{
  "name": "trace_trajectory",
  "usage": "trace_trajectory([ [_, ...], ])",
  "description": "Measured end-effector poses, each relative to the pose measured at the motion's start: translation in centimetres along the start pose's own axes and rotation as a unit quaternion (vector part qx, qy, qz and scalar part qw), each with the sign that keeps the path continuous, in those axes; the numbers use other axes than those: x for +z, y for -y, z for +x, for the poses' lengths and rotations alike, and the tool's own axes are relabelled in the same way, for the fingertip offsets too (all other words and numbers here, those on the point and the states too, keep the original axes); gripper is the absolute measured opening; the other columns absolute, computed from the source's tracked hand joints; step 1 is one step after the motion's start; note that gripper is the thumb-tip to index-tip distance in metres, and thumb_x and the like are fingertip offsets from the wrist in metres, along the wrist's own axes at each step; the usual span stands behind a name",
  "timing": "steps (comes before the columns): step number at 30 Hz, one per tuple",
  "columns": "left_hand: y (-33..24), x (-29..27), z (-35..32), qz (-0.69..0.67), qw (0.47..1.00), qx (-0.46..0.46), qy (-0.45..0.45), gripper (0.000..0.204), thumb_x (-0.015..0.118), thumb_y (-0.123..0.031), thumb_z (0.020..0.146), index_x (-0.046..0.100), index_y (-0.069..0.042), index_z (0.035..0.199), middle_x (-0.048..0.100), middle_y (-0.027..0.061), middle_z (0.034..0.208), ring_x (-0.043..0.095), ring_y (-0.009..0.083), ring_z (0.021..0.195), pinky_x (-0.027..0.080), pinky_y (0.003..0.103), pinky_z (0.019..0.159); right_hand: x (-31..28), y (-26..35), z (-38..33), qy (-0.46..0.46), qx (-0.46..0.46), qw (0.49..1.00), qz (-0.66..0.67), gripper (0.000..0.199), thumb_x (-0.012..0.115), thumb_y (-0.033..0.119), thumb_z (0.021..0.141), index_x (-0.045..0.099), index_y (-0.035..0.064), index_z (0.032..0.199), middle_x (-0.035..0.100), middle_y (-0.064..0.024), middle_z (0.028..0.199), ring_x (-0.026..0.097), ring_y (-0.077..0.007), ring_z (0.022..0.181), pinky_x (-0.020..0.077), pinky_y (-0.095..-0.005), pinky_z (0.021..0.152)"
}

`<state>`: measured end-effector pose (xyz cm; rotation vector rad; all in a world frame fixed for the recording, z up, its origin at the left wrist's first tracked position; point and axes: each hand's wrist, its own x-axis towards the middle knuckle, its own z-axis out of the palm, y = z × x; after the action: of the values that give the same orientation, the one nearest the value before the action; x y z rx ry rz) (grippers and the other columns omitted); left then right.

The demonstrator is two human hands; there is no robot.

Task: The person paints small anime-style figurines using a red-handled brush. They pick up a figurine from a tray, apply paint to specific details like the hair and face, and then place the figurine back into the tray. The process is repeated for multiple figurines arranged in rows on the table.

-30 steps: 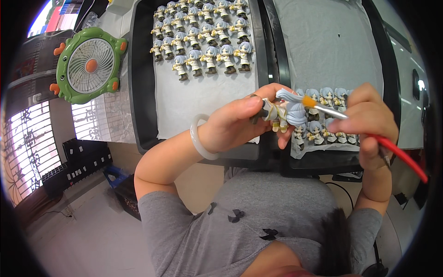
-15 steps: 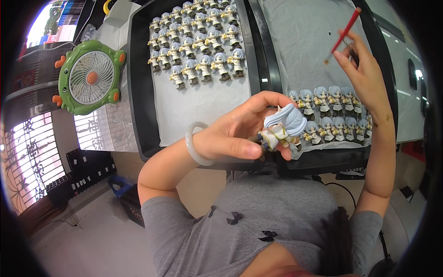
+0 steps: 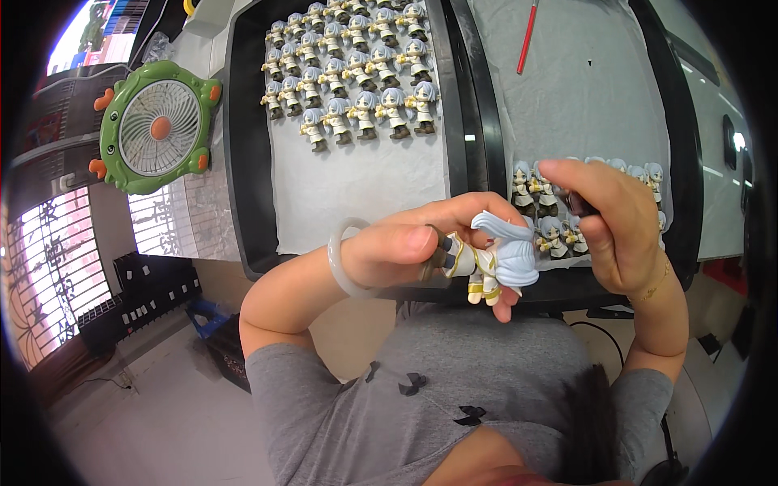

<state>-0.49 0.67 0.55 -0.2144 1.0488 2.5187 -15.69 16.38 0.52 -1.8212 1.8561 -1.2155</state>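
Observation:
My left hand [image 3: 397, 243] holds a small figurine [image 3: 509, 261] with pale blue hair, a white coat with gold trim and dark boots. The figurine lies tilted sideways, its boots pinched by my thumb and its head toward the right. Close by on the right, my right hand [image 3: 620, 231] is curled round a small dark object [image 3: 580, 204], mostly hidden by the fingers. Its kind cannot be made out. A thin red stick-like tool [image 3: 527, 36] lies on the paper in the right tray, away from both hands.
The black left tray [image 3: 253, 202] holds rows of matching figurines [image 3: 366, 112]. Similar figurines [image 3: 551, 233] stand in the right tray [image 3: 685, 146], partly behind my right hand. A green animal-shaped fan [image 3: 160, 128] is on the table at left. A tiny dark speck [image 3: 589, 62] lies on the right tray's paper.
The red tool has left my right hand and lies on the paper. That hand has come down near the figurine with the dark object. My left hand has turned the figurine sideways.

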Motion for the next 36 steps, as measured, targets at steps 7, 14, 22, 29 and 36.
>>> trace_trajectory([
  [7,0.1,-0.3,0.0,0.001,0.999,-0.046,0.0,0.093,0.04,-0.075,0.06,0.042,0.009,0.102,0.052,0.0191,0.088,0.06,0.0274,0.068,0.049,0.031,0.053,0.5,-0.5,-0.3,-0.014,-0.077,0.996,-0.04,0.018,0.053,0.02,0.079,0.053,0.003,0.085,0.048,-0.0051,0.062,0.045,-0.0221,0.05,0.0349,-0.0304,0.044],
  [14,-0.2,-0.7,0.3,0.055,0.993,-0.102,0.02,0.095,0.031,-0.077,0.06,0.044,0.009,0.099,0.053,0.0159,0.08,0.058,0.0213,0.063,0.049,0.029,0.051,1.1,0.8,-0.6,-0.002,-0.069,0.986,-0.149,0.031,0.065,0.034,0.059,0.05,0.0073,0.066,0.039,-0.0026,0.055,0.039,-0.019,0.046,0.0296,-0.0283,0.039],
  [22,0.2,-0.9,0.0,0.021,0.997,-0.066,0.047,0.074,0.032,-0.063,0.076,0.046,0.005,0.102,0.055,0.0124,0.073,0.053,0.0177,0.055,0.042,0.026,0.058,1.4,0.7,-0.6,0.014,-0.094,0.982,-0.161,0.037,0.06,0.038,0.066,0.049,0.002,0.065,0.036,-0.0041,0.054,0.037,-0.0195,0.045,0.0272,-0.0304,0.04],
  [29,-0.6,-0.4,0.2,0.091,0.985,-0.144,-0.017,0.096,0.025,-0.077,0.064,0.046,0.01,0.101,0.055,0.0157,0.078,0.058,0.0197,0.058,0.048,0.024,0.046,1.4,0.9,-0.6,0.024,-0.092,0.98,-0.175,0.037,0.06,0.037,0.065,0.05,0.0016,0.066,0.037,-0.0048,0.056,0.038,-0.0201,0.047,0.0283,-0.0306,0.04],
  [36,-0.7,-0.4,0.3,0.105,0.983,-0.151,-0.024,0.097,0.022,-0.078,0.064,0.046,0.009,0.101,0.055,0.0151,0.077,0.057,0.0189,0.057,0.046,0.024,0.046,1.4,1.0,-0.7,0.031,-0.086,0.976,-0.198,0.036,0.061,0.035,0.063,0.05,0.0019,0.067,0.037,-0.0051,0.056,0.039,-0.0206,0.048,0.0289,-0.0309,0.041],
])
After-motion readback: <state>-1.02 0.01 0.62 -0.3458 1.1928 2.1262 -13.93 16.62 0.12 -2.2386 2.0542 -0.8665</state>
